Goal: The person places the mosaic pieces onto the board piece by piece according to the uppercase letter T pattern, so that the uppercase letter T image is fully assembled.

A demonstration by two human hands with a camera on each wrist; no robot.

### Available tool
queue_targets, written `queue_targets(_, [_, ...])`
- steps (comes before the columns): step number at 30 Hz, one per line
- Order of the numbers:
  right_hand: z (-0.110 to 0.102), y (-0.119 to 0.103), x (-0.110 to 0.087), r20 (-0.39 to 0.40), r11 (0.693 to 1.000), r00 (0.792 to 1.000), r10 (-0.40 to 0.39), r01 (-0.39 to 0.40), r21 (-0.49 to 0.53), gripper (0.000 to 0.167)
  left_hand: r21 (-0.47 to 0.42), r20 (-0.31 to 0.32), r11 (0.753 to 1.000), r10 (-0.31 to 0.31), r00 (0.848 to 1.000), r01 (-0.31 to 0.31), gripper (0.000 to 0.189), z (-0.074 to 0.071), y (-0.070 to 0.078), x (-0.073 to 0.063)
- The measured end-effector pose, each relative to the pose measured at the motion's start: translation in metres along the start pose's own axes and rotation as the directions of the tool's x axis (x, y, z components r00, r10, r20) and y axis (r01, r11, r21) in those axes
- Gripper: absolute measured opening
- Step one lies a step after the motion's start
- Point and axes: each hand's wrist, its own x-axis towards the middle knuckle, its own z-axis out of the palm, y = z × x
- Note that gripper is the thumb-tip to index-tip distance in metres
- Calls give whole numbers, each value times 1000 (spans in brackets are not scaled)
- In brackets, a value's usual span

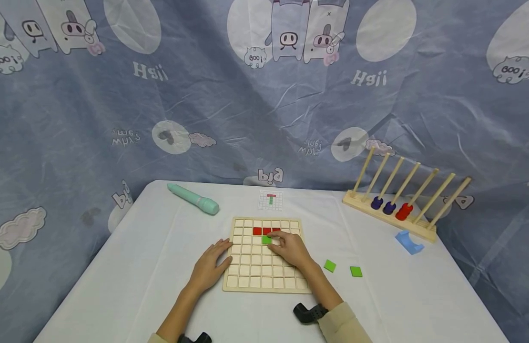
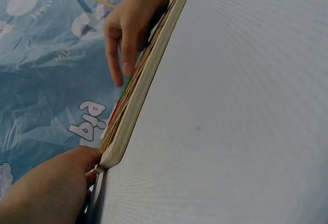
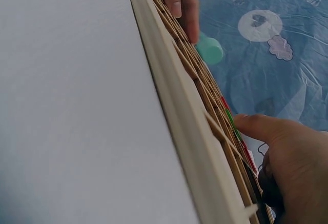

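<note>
A wooden grid board (image 1: 249, 281) lies on the white table. Three red tiles (image 1: 257, 231) sit side by side in its upper part, and one green tile (image 1: 266, 240) sits under the middle one. My right hand (image 1: 293, 248) is over the board, thumb and index finger apart at the green tile's right side. In the right wrist view a fingertip touches that green tile (image 3: 232, 120). My left hand (image 1: 209, 267) rests against the board's left edge with extended fingers; its thumb is at the board's corner in the left wrist view.
Two loose green tiles (image 1: 330, 266) lie right of the board. Behind it is a small pattern card (image 1: 270, 200) with a red and green T. A mint-green microphone-shaped object (image 1: 193, 198) lies back left. A wooden peg rack (image 1: 389, 214) with beads and a blue curved piece (image 1: 409, 242) stand right.
</note>
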Motion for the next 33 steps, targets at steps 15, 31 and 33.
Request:
queue_targets(15, [-40, 23, -42, -83, 996, 996, -26, 19, -82, 29, 5, -7, 1000, 10, 1000, -10, 41, -1, 1, 0])
queue_targets(31, [-92, 56, -108, -203, 988, 979, -1, -31, -151, 31, 4, -9, 1000, 22, 1000, -22, 42, -2, 1, 0])
queue_targets(33, [-97, 59, -114, -215, 986, 976, 14, -49, -157, 31, 6, -9, 1000, 22, 1000, -22, 42, -1, 1, 0])
